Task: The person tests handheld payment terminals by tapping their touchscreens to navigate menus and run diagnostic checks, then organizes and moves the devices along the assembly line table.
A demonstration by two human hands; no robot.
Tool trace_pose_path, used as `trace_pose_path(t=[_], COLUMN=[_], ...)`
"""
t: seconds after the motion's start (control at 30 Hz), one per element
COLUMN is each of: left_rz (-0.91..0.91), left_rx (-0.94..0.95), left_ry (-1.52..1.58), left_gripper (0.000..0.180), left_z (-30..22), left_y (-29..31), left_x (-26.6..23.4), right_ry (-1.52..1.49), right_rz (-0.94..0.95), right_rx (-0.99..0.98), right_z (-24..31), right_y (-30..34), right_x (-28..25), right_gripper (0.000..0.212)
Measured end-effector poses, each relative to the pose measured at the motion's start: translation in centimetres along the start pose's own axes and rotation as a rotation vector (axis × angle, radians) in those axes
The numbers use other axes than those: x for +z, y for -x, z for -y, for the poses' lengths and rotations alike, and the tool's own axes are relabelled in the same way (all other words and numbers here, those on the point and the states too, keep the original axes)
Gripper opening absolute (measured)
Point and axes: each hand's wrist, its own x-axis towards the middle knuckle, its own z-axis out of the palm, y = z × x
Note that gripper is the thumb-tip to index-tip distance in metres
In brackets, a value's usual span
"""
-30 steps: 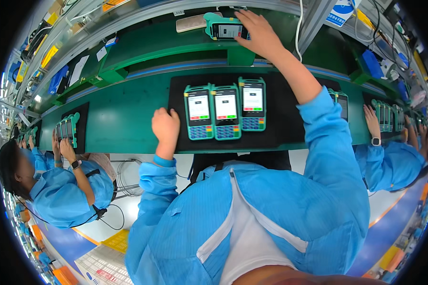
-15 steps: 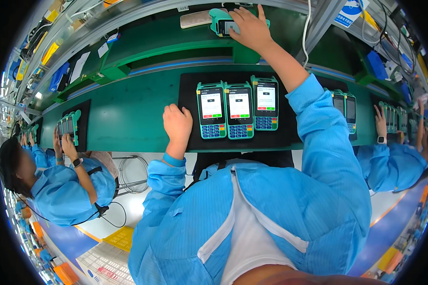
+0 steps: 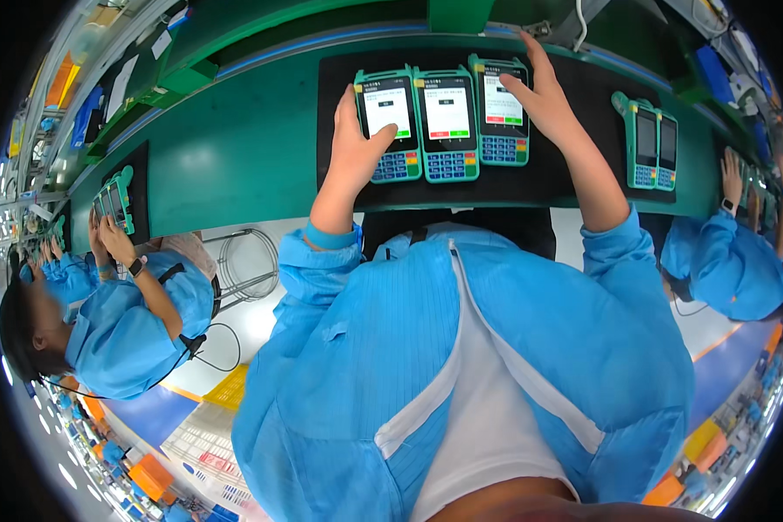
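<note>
Three teal card payment terminals with lit screens lie side by side on a black mat [image 3: 548,174]. At the left terminal [image 3: 390,119], my left hand [image 3: 357,143] has its fingers stretched along the left edge and its thumb over the screen. The middle terminal [image 3: 446,122] lies between the other two, with neither hand on it. My right hand [image 3: 544,96] is by the right terminal [image 3: 503,130], which sits slightly farther from me. Its fingers extend past that terminal's right edge, and the thumb lies over the upper screen. Both hands look open, thumbs apart from the fingers.
Two more terminals [image 3: 654,143] with dark screens lie on a mat to the right. A co-worker [image 3: 122,313] at the left handles terminals, and another person [image 3: 731,252] sits at the right. A green shelf [image 3: 322,22] runs along the back of the green bench [image 3: 226,148].
My right hand has come down from a terminal on the back shelf to the right terminal. My left hand has moved onto the left terminal. The view has tilted, so the bench appears higher.
</note>
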Motion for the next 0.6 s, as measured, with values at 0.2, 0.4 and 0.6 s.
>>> trace_pose_path(t=[0.2, 0.4, 0.6], left_rz=[0.008, -0.016, -0.064], left_rx=[0.045, 0.035, -0.001], left_ry=[-0.139, -0.042, 0.271], left_gripper=[0.092, 0.084, 0.077], left_z=[-0.9, -0.1, 0.2], left_y=[0.2, 0.3, 0.7], left_x=[0.2, 0.6, 1.0], right_ry=[-0.093, 0.420, 0.038], right_rz=[0.016, -0.054, -0.012], right_rx=[0.024, 0.119, 0.069], right_z=[1.5, 4.2, 3.1], right_y=[4.6, 5.2, 5.3], right_x=[1.4, 3.8, 2.3], right_gripper=[0.088, 0.113, 0.101])
